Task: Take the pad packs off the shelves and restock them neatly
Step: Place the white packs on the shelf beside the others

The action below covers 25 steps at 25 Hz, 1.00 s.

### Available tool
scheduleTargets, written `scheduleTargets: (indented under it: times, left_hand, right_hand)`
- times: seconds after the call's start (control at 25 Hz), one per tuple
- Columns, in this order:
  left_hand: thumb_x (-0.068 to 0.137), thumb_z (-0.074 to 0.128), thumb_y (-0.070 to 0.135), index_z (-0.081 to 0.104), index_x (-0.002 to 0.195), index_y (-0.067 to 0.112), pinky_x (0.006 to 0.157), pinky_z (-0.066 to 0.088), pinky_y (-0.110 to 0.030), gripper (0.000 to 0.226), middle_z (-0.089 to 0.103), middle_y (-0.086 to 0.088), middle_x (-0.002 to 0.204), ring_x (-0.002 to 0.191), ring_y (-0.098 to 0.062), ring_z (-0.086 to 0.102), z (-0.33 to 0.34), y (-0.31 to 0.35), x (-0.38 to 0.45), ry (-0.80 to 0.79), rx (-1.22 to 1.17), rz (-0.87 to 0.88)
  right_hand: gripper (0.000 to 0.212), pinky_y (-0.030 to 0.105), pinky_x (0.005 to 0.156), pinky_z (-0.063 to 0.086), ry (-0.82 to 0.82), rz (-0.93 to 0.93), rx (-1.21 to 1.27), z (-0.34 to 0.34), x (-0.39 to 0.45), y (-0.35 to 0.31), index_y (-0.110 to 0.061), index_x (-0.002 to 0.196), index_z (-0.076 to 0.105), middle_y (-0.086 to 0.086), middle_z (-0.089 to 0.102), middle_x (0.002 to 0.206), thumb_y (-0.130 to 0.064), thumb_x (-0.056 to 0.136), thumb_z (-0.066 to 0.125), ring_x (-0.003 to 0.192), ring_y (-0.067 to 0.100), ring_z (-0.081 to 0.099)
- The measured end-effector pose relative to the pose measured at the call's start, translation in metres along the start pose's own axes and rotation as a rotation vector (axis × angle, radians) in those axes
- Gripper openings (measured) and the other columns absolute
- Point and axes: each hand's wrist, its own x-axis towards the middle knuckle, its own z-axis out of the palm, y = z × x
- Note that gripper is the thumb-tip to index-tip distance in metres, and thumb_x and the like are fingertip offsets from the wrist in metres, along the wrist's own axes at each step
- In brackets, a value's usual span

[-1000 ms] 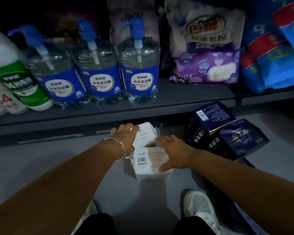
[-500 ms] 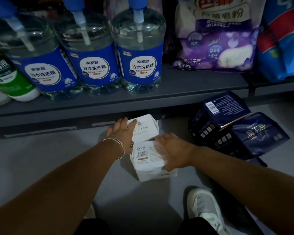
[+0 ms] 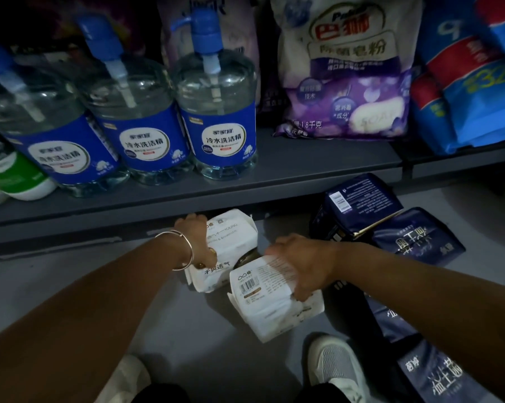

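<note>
Two white pad packs lie on the grey floor just below the shelf. My left hand, with a bangle on the wrist, grips the far white pack along its left side. My right hand grips the near white pack, fingers curled over its right edge, barcode facing up. Dark blue pad packs are piled on the floor to the right, with more dark blue packs at the lower right.
The grey shelf above the packs holds three clear pump bottles with blue labels, a green-and-white bottle, a purple soap powder bag and blue bags. My white shoes stand at the bottom edge.
The two white packs have separated: my right hand has drawn the near pack down and to the right, while my left hand has closed around the far pack. The camera has moved closer.
</note>
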Motion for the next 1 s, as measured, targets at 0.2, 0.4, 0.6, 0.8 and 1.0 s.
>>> scheduleTargets:
  times: [0.2, 0.4, 0.6, 0.8, 1.0]
  left_hand:
    - [0.040, 0.079, 0.039, 0.056, 0.103, 0.019, 0.078, 0.058, -0.038, 0.070, 0.065, 0.003, 0.097, 0.087, -0.017, 0.065, -0.057, -0.002, -0.050, -0.127, -0.091, 0.035]
    - [0.052, 0.083, 0.029, 0.055, 0.101, 0.020, 0.079, 0.057, -0.033, 0.057, 0.066, 0.003, 0.095, 0.089, -0.016, 0.063, -0.139, 0.015, -0.128, 0.026, -0.183, 0.082]
    - [0.059, 0.081, 0.021, 0.057, 0.099, 0.019, 0.073, 0.056, -0.029, 0.047, 0.068, 0.001, 0.095, 0.087, -0.015, 0.065, -0.222, 0.036, -0.207, 0.234, -0.228, 0.172]
    - [0.065, 0.078, 0.008, 0.051, 0.116, 0.017, 0.078, 0.055, -0.033, 0.058, 0.062, -0.001, 0.103, 0.094, -0.019, 0.062, -0.299, 0.054, -0.272, 0.464, -0.352, 0.249]
    - [0.068, 0.073, 0.003, 0.050, 0.120, 0.017, 0.057, 0.046, -0.017, 0.059, 0.060, 0.006, 0.090, 0.077, -0.006, 0.057, -0.359, 0.056, -0.288, 0.582, -0.402, 0.291]
  right_hand:
    - [0.085, 0.031, 0.104, 0.036, 0.127, -0.042, -0.011, -0.037, -0.044, -0.022, -0.025, 0.139, 0.034, -0.002, 0.040, 0.121, -0.020, 0.067, 0.080, 0.116, 0.014, 0.032]
    - [0.089, 0.031, 0.106, 0.034, 0.276, -0.087, -0.134, -0.075, -0.111, -0.061, -0.024, 0.142, 0.029, -0.001, 0.039, 0.129, -0.022, 0.068, 0.078, 0.119, 0.017, 0.032]
    - [0.095, 0.035, 0.110, 0.031, 0.440, -0.091, -0.155, -0.116, -0.182, -0.095, -0.028, 0.145, 0.023, -0.004, 0.036, 0.131, -0.022, 0.068, 0.077, 0.121, 0.014, 0.030]
    - [0.093, 0.029, 0.108, 0.030, 0.625, -0.129, -0.129, -0.163, -0.241, -0.125, -0.026, 0.145, 0.024, -0.007, 0.036, 0.129, -0.021, 0.069, 0.076, 0.118, 0.009, 0.029]
    - [0.092, 0.026, 0.102, 0.032, 0.758, -0.160, -0.134, -0.217, -0.261, -0.137, -0.029, 0.144, 0.027, -0.012, 0.037, 0.122, -0.025, 0.067, 0.077, 0.114, 0.007, 0.032]
